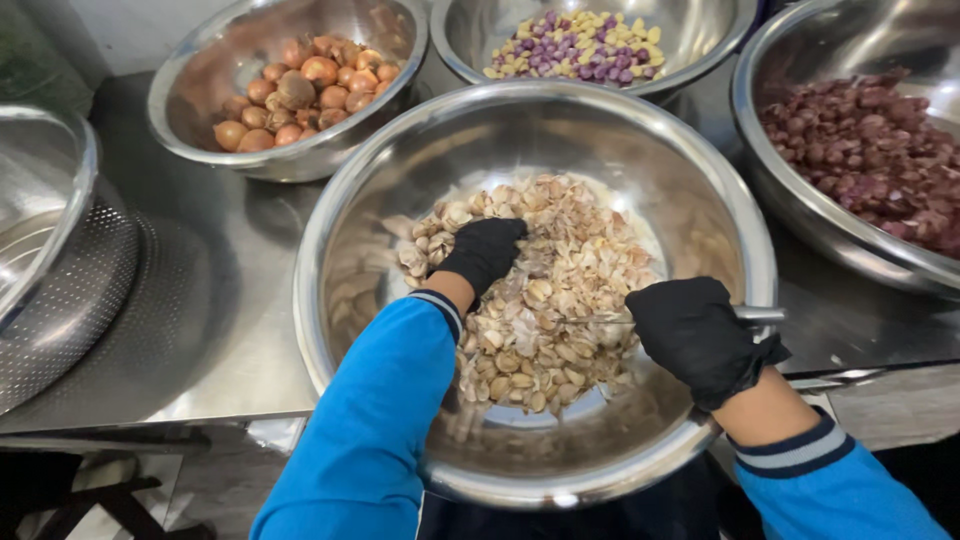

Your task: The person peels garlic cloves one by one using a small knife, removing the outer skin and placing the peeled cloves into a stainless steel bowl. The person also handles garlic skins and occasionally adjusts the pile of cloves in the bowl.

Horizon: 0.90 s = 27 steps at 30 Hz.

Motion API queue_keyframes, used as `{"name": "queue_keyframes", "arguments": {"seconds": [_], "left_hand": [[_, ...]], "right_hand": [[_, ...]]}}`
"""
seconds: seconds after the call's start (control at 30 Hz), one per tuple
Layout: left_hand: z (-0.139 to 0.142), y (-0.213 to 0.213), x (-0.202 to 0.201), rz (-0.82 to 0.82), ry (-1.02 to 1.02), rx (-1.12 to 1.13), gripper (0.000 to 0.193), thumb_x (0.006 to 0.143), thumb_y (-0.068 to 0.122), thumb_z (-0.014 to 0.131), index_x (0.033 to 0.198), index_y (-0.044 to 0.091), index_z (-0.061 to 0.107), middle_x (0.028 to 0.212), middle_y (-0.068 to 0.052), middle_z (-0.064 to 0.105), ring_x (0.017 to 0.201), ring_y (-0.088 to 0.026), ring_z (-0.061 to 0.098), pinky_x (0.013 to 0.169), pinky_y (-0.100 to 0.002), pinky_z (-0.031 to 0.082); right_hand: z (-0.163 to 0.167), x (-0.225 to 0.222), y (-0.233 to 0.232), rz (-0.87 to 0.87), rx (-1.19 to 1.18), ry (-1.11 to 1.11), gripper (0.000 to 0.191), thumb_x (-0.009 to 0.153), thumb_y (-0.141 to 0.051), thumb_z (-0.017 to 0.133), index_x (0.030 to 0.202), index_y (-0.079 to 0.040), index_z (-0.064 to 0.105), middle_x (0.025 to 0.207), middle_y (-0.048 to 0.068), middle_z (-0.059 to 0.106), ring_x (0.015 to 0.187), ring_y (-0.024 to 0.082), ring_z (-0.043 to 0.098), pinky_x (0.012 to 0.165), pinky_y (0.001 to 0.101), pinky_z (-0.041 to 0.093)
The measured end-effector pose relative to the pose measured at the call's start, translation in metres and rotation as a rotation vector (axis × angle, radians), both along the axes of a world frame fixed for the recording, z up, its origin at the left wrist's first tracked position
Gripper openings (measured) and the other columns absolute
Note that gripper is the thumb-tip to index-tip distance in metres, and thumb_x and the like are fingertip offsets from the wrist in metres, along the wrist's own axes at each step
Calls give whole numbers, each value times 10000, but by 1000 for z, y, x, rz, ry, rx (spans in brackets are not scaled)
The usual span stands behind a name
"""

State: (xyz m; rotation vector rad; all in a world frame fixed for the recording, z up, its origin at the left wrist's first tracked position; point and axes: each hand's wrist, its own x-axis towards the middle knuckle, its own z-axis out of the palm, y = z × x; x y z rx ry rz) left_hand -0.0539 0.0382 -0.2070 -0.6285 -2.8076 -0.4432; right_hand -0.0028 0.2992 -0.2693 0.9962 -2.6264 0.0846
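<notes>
The right hand (697, 338), in a black glove, sat at about four o'clock on the big steel bowl (400, 200), its fingers clenched around a thin metal tool (760, 314) whose handle poked out toward three o'clock over the rim. The tool's working end was hidden among the garlic cloves (560, 300) heaped in the middle of that bowl. The left hand (484, 250), also gloved in black with a blue sleeve (370, 430) behind it, reached in from seven o'clock and rested on the heap near its centre; its fingers curled down into the cloves, though whether they gripped any could not be told.

Farther out, at nine o'clock, a perforated strainer (70, 290) stood on the steel counter (220, 300). At eleven o'clock a bowl of brown onions (300, 85) stood, at twelve o'clock a bowl of purple and yellow peeled cloves (585, 45), and at two o'clock a bowl of dark red shallots (870, 150).
</notes>
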Motion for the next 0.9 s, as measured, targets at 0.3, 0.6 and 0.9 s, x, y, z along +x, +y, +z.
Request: {"name": "queue_keyframes", "arguments": {"seconds": [0.3,0.6,0.9], "left_hand": [[25,-13,-4,116,-294,83,223,804,174,658,997,151,765,1041,-125,758,989,-307,683,831,-446,556],[40,-36,17,-85,-997,1265,289,894,236,668,1160,131,715,1054,27,753,846,-117,665,804,-346,597],[7,-33,27,29,-883,834,320,931,331,745,871,20,703,700,-73,651,630,-170,636,607,-344,544]], "right_hand": [[40,20,8,0,-98,30,112,758,-215,727,847,-148,711,690,74,621,692,290,640,667,469,441],[61,25,2,-227,-326,-130,177,794,-291,762,911,-159,775,784,63,706,727,314,672,661,457,498],[61,34,0,-198,-458,-81,187,796,-249,769,926,-115,760,801,80,707,715,316,680,646,440,496]]}}
